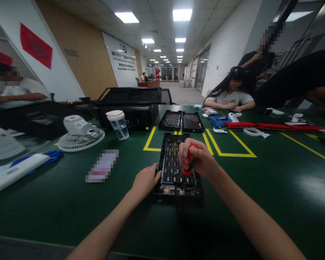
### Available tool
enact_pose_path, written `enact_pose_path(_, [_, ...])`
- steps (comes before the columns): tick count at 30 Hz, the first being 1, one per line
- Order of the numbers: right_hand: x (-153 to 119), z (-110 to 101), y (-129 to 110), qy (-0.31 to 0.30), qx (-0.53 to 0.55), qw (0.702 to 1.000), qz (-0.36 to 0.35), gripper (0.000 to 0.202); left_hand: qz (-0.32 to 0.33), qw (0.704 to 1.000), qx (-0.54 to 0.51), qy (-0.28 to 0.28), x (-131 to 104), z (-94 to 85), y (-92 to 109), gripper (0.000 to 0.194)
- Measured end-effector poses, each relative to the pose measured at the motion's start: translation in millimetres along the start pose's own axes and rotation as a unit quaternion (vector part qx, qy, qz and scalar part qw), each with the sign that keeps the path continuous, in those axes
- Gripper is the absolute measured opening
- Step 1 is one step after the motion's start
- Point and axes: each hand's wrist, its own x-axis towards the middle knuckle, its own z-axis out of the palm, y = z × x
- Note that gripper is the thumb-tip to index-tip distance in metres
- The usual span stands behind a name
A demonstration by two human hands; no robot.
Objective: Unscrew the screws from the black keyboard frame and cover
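A black tray-like case with rows of dark rounded recesses lies on the green table in front of me. My right hand is closed round a red-handled tool, held over the right side of the case; the tool's lower end is at the case, its exact contact hidden. At the case's left edge rests my left hand, its fingers against the rim and its thumb towards the case; whether the fingers grip the edge is partly hidden. Small pale parts show along the near end of the case.
Behind the case stands an opened black case. To the left are a lidded clear cup, a white fan, a blurred phone-like object and a white device. A blue box and people are beyond.
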Motion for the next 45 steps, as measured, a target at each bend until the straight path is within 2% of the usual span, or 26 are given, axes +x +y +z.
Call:
enact_pose_path(4, [0.4, 0.3, -3.8, -0.025, 0.037, 0.999, 0.016, 0.028, 0.005, 1.0, 0.007, 0.003, 0.3, 1.0, -0.3, 0.036])
enact_pose_path(12, [2.1, -11.3, -5.7, -0.032, 0.024, 0.998, 0.056, 0.021, 0.011, 1.0, 0.015, 0.009, 0.1, 1.3, -0.9, 0.035])
enact_pose_path(19, [3.2, -20.5, -6.0, -0.059, 0.016, 0.997, 0.048, 0.021, 0.01, 1.0, 0.011, 0.006, 0.3, 1.5, -1.6, 0.036])
enact_pose_path(26, [1.6, -20.4, -5.9, -0.03, -0.005, 0.998, 0.058, 0.022, 0.001, 1.0, 0.006, 0.004, 0.5, 1.5, -1.2, 0.037])
enact_pose_path(45, [-1.0, -11.4, -9.4, -0.005, -0.029, 0.998, 0.062, 0.017, 0.016, 1.0, 0.009, 0.016, 1.0, 4.4, -3.5, 0.036])
